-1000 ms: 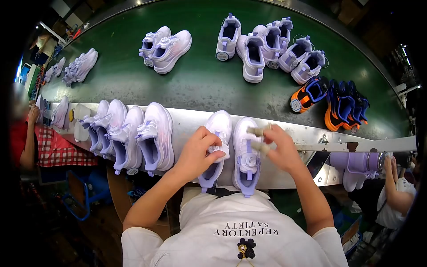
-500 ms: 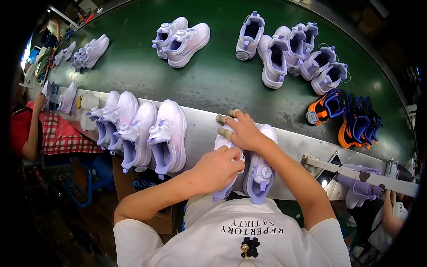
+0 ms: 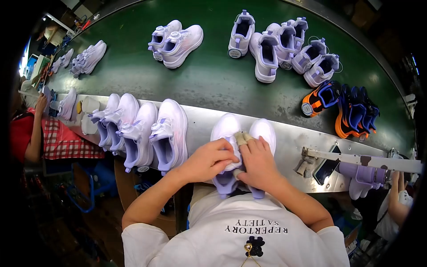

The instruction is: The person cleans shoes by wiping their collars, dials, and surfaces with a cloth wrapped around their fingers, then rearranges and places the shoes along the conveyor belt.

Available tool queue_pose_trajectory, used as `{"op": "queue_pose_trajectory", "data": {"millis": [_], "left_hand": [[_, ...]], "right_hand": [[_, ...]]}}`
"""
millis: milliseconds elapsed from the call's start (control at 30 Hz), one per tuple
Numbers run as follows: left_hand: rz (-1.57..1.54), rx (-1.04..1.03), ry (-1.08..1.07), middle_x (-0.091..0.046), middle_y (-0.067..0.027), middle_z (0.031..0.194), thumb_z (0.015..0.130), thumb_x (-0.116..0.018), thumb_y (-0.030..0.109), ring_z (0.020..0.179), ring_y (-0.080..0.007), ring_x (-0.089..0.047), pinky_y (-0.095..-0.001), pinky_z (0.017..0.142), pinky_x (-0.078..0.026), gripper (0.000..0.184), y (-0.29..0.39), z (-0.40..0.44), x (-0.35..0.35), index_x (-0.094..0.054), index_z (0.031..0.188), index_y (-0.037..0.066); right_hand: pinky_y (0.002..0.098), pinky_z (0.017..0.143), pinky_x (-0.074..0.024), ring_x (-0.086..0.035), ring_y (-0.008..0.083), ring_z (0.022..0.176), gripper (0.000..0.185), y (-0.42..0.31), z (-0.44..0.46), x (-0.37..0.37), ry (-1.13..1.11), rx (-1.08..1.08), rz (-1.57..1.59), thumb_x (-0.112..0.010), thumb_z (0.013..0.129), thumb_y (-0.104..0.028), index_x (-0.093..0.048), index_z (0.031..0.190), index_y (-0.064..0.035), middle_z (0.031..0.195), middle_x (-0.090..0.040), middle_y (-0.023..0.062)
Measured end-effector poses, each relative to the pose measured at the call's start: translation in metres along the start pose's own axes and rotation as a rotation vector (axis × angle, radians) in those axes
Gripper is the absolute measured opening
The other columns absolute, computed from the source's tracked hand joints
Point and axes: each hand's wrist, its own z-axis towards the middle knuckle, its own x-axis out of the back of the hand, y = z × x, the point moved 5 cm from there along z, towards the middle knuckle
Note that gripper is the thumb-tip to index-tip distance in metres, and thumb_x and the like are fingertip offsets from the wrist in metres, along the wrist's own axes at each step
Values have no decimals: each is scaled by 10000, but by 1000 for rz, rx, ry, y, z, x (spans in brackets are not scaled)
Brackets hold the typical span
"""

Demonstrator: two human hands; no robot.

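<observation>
A pale lilac sneaker point(image 3: 226, 126) lies in front of me on the metal ledge, toe pointing away and heel near my shirt. My left hand point(image 3: 210, 161) is closed at its upper, fingertips pinched around the tongue area. From the other side, my right hand point(image 3: 259, 165) grips the same shoe, with beige covers on some fingertips; the thumb sits near the shoe's opening. What exactly the fingertips hold is partly hidden. The matching sneaker point(image 3: 263, 130) stands just to the right, its middle covered by my right hand and wrist.
Several lilac sneakers point(image 3: 171, 129) line the ledge point(image 3: 199, 122) at left. More white-lilac shoes point(image 3: 267, 58) and orange-black shoes point(image 3: 322, 99) stand on the green table point(image 3: 209, 84). At right are a metal bar point(image 3: 360, 160) and a phone point(image 3: 327, 164). Other people work at both sides.
My right hand has drawn back from over the toe to the shoe's middle, uncovering the toe. My left hand has shifted slightly up and left. The view has shifted slightly.
</observation>
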Motion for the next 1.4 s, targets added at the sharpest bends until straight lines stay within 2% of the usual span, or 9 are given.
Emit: {"op": "queue_pose_trajectory", "data": {"millis": [133, 300, 400, 500, 600, 867, 1033, 1167, 1400], "left_hand": [[388, -78, -70, -585, -37, 1007, 757, -649, 81, 847, -242, -546, -337, 763, -480, 224, 15, -16, -15, -676, 979, 95], [514, -22, 384, -580, -67, 988, 707, -699, 81, 829, -271, -553, -339, 709, -495, 311, 34, -25, -28, -633, 1011, 60], [202, 219, 675, -578, -93, 993, 729, -720, 81, 854, -297, -564, -341, 711, -496, 318, 31, -37, -21, -627, 1030, 39], [44, 226, 595, -567, -105, 972, 754, -727, 92, 857, -275, -581, -324, 705, -491, 290, 23, -32, -25, -642, 1026, 39], [90, 130, 523, -565, -100, 958, 752, -724, 81, 828, -238, -587, -311, 687, -488, 276, 23, -36, -21, -658, 1017, 44], [138, 220, 515, -588, -98, 1065, 753, -744, 165, 884, -250, -568, -342, 780, -463, 451, 30, -25, -24, -620, 1168, 40], [249, 350, 721, -366, -213, 1312, 701, -820, 289, 1171, -384, -410, -433, 991, -377, 843, 33, -41, -44, -368, 1347, -10], [250, 418, 815, -384, -183, 1298, 661, -849, 292, 1176, -336, -414, -436, 973, -375, 867, 33, -52, -54, -380, 1330, 2], [-199, 371, 872, -553, -75, 1045, 764, -753, 154, 871, -159, -543, -279, 693, -444, 387, 28, -69, -39, -602, 1099, 32]], "right_hand": [[515, 1085, -266, -428, 364, 1227, 797, 5, -7, 4, -70, 31, -33, -757, 665, -299, -427, 1331, -10, 1299, -464, 209], [483, 1031, -323, -496, 323, 1149, 564, 28, 12, 18, -538, 52, 176, -696, 716, -245, -548, 1223, -48, 1177, -551, 159], [447, 986, -352, -534, 293, 1085, 453, 36, 52, 35, -462, -97, 496, -662, 783, -236, -589, 1201, -80, 1125, -574, 145], [532, 954, -336, -499, 320, 1101, 322, 22, 92, 7, 31, 176, 502, -628, 846, -289, -635, 1125, -129, 1143, -561, 135], [492, 966, -322, -477, 307, 1130, 338, 7, 99, -39, 74, 316, 100, -621, 849, -341, -656, 1117, -137, 1167, -547, 121], [423, 996, -316, -439, 319, 1175, 330, 23, 92, -29, 10, 300, 181, -579, 894, -276, -626, 1199, -159, 1221, -523, 129], [407, 937, -392, -471, 349, 1114, 350, -16, 98, 1, 111, 338, 377, -577, 902, -216, -583, 1231, -97, 1187, -539, 150], [421, 892, -416, -522, 367, 1020, 415, -48, 75, -16, 216, 448, 226, -616, 858, -188, -551, 1257, -96, 1138, -556, 163], [425, 879, -400, -524, 339, 998, 367, -23, 84, -9, 40, 304, 508, -561, 908, -246, -570, 1249, -110, 1077, -568, 150]]}}
